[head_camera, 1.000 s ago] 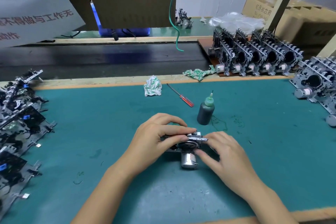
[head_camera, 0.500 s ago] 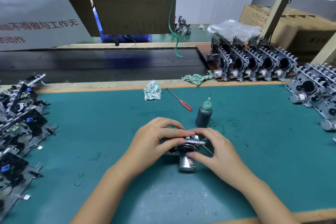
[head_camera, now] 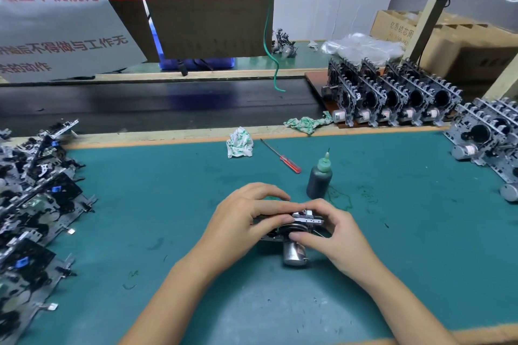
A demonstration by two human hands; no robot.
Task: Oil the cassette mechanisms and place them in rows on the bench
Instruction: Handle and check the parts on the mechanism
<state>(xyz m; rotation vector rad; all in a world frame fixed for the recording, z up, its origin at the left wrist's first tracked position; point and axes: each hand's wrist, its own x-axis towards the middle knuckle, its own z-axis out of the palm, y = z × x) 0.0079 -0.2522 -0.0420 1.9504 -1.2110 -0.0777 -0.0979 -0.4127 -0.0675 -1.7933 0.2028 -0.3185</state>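
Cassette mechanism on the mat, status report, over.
Both hands, left and right, gripping cassette mechanism on mat. Oil bottle upright just behind, untouched. Nothing in the way.

Cassette mechanism [head_camera: 295, 228]: mostly covered by both hands; only top bracket and motor can show. Left pile of mechanisms [head_camera: 30, 204] cut by frame edge, blurred. Right row [head_camera: 487, 137] cut off at edge. Carton print [head_camera: 401, 30] partly hidden by post.

Single head-worn wide-angle view, forward and down over the green bench mat [head_camera: 145, 204], close above both hands.
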